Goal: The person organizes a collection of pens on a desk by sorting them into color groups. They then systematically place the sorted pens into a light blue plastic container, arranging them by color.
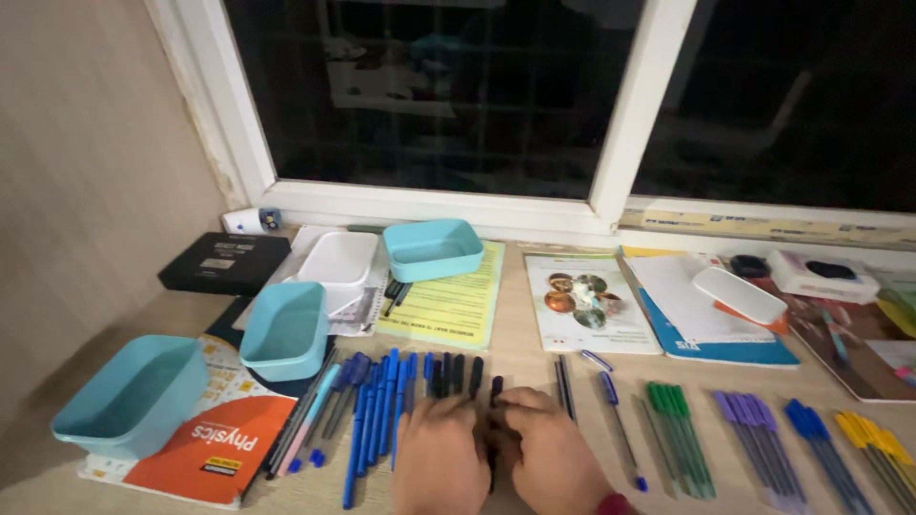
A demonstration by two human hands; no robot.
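My left hand (441, 458) and my right hand (553, 453) lie side by side, palms down, on a row of black pens (465, 374) at the near edge of the desk. Both are slightly blurred and I cannot tell whether either one grips a pen. A bunch of blue pens (374, 405) lies just left of my left hand. Right of my right hand lie two dark pens (565, 383) and a single blue pen (618, 420).
Green pens (677, 429), purple pens (759, 439), blue pens (822, 448) and yellow pens (878, 443) lie in groups to the right. Three teal boxes (134, 396) (284, 329) (432, 250) and a white box (339, 259) sit on books and papers at left. A window frame (630, 114) is behind.
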